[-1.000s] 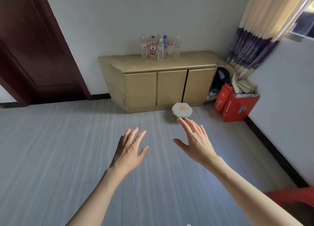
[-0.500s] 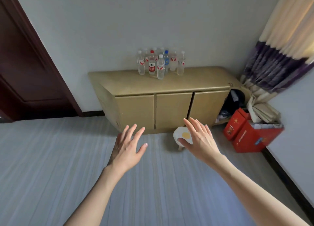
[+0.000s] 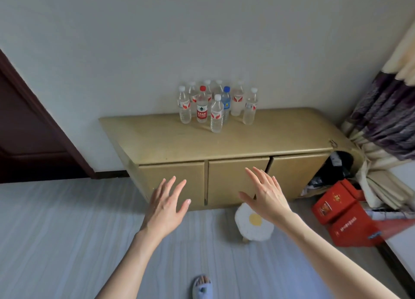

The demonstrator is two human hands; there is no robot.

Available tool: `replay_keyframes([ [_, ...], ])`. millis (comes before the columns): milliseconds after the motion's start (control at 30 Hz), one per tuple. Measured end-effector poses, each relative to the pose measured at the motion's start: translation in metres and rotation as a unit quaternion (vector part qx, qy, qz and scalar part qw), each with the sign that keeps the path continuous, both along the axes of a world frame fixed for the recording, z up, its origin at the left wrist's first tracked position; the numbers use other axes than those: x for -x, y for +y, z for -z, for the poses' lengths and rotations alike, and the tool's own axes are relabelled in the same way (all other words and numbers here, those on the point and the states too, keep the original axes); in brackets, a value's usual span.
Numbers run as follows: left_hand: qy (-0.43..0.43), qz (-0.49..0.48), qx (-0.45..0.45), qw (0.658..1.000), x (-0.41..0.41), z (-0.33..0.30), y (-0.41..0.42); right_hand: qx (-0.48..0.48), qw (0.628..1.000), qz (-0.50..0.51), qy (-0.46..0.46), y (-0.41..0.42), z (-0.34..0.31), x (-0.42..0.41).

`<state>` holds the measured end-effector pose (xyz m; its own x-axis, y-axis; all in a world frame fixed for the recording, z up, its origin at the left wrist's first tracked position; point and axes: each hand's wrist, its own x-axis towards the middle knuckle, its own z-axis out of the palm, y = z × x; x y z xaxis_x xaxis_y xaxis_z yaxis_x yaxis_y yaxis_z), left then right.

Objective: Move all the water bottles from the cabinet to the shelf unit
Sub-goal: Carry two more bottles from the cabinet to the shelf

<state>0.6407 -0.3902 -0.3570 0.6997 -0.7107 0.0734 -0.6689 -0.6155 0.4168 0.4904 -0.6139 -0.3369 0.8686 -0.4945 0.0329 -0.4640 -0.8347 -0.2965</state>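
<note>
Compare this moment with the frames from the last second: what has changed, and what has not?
The person has walked closer to the cabinet; it and the water bottles now loom larger, and the egg-shaped stool sits just under the right hand. A slippered foot has come into view. Unchanged: left hand and right hand stay open, holding nothing; the bottles stand untouched on the cabinet top.

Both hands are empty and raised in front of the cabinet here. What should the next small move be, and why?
Probably step closer and reach for the nearest front bottle. Both the left hand and right hand are open, holding nothing, short of the cabinet, where all the bottles stand upright.
</note>
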Motion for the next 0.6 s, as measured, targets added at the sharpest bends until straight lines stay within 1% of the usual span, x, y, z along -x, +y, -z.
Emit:
replay_keyframes([
  [100,-0.011,-0.006,0.022,1.000,-0.059,-0.006,-0.043,0.005,1.000,0.012,-0.008,-0.037,-0.009,-0.048],
  [200,-0.012,0.007,0.013,1.000,-0.103,-0.010,-0.088,0.005,0.999,0.024,-0.024,-0.075,-0.011,-0.089],
  [400,0.033,0.046,0.003,0.998,-0.157,0.008,-0.170,-0.036,0.997,0.062,-0.003,-0.150,0.011,-0.151],
  [500,0.051,0.041,0.011,0.998,-0.190,0.020,-0.213,-0.068,0.994,0.079,0.013,-0.193,0.027,-0.185],
  [600,0.064,0.029,0.018,0.997,-0.225,0.026,-0.265,-0.136,0.984,0.112,0.009,-0.244,0.042,-0.224],
])
